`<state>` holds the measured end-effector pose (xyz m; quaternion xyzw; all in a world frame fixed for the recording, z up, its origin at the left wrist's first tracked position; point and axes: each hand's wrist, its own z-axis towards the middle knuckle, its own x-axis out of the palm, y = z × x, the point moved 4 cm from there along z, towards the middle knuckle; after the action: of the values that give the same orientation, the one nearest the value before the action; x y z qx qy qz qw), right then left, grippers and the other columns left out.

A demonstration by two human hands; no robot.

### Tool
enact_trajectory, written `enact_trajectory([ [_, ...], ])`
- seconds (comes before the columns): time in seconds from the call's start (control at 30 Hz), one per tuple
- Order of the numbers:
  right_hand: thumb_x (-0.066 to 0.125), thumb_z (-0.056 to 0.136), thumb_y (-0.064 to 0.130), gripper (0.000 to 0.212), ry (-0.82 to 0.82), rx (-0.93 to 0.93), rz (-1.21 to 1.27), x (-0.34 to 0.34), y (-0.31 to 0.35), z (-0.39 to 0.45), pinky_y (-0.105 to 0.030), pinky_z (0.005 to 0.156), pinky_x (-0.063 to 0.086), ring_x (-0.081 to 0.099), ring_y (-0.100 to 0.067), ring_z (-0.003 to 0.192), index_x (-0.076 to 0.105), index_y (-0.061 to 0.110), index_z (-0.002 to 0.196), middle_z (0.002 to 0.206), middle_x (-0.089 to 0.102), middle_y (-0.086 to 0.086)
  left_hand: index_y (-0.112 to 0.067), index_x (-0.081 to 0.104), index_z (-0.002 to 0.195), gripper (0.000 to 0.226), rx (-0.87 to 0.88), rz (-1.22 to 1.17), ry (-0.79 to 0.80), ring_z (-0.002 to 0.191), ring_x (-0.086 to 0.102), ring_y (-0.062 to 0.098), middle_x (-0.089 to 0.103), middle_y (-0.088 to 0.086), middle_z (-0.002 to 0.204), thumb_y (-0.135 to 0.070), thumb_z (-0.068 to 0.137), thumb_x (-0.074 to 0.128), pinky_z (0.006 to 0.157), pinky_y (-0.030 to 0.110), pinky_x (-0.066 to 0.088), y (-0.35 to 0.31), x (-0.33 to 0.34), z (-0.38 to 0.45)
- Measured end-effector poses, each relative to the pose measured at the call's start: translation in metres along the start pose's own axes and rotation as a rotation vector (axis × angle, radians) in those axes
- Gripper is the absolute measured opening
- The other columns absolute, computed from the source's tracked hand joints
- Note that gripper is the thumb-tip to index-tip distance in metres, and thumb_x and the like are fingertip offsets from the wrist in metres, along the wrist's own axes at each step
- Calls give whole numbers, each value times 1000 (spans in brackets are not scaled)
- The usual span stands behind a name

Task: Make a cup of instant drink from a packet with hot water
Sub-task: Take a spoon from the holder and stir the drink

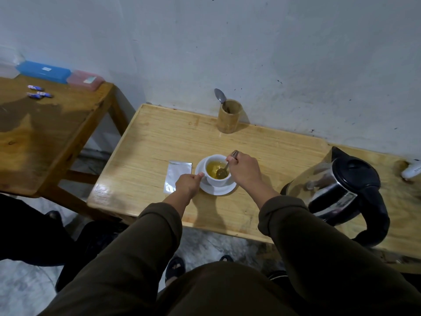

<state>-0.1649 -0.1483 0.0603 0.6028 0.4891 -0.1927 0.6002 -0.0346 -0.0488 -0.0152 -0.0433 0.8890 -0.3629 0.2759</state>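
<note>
A white cup (pixel 218 180) holding yellow-green liquid stands on a white saucer (pixel 218 190) in the middle of the light wooden table (pixel 159 137). My right hand (pixel 245 171) grips a metal spoon (pixel 224 168) whose bowl dips into the liquid. My left hand (pixel 188 184) is closed at the cup's left side, its thumb touching the cup wall. A flat silver packet (pixel 176 175) lies on the table just left of the saucer, partly under my left hand.
A steel electric kettle (pixel 341 192) with black lid and handle stands at the right. A wooden holder (pixel 229 116) with a spoon sits by the wall. A darker table (pixel 45 133) at left carries plastic boxes. A white object (pixel 411 171) lies at far right.
</note>
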Motion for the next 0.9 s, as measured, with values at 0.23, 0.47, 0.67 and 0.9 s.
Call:
enact_trajectory([
  [0.23, 44, 98, 25, 28, 41, -5, 66, 6, -1, 2, -27, 85, 46, 63, -22, 107, 70, 23, 109, 113, 72, -1, 1, 67, 112, 52, -11, 5, -16, 111, 59, 38, 66, 23, 117, -43, 95, 44, 93, 40, 48, 1, 0, 1],
  [0.47, 40, 97, 27, 33, 97, -25, 41, 6, -1, 5, -37, 82, 51, 62, -29, 99, 68, 11, 105, 104, 71, -10, 0, 66, 115, 52, -12, 12, -20, 112, 58, 37, 65, 22, 119, -43, 96, 44, 94, 39, 46, 1, 1, 2],
  [0.67, 42, 98, 25, 29, 17, -34, -8, 0, -4, 4, -33, 80, 50, 63, -27, 103, 68, 23, 109, 109, 71, -6, -1, 66, 113, 51, -15, 26, -26, 92, 55, 29, 66, 21, 116, -43, 95, 45, 90, 38, 47, 1, 1, 4],
  [0.9, 47, 96, 24, 26, 110, -48, 85, 6, -3, 2, -32, 90, 49, 63, -21, 107, 71, 23, 105, 111, 73, 0, 4, 67, 109, 54, -8, 55, -22, 110, 59, 38, 66, 24, 116, -43, 95, 44, 92, 39, 47, 1, 1, 3],
])
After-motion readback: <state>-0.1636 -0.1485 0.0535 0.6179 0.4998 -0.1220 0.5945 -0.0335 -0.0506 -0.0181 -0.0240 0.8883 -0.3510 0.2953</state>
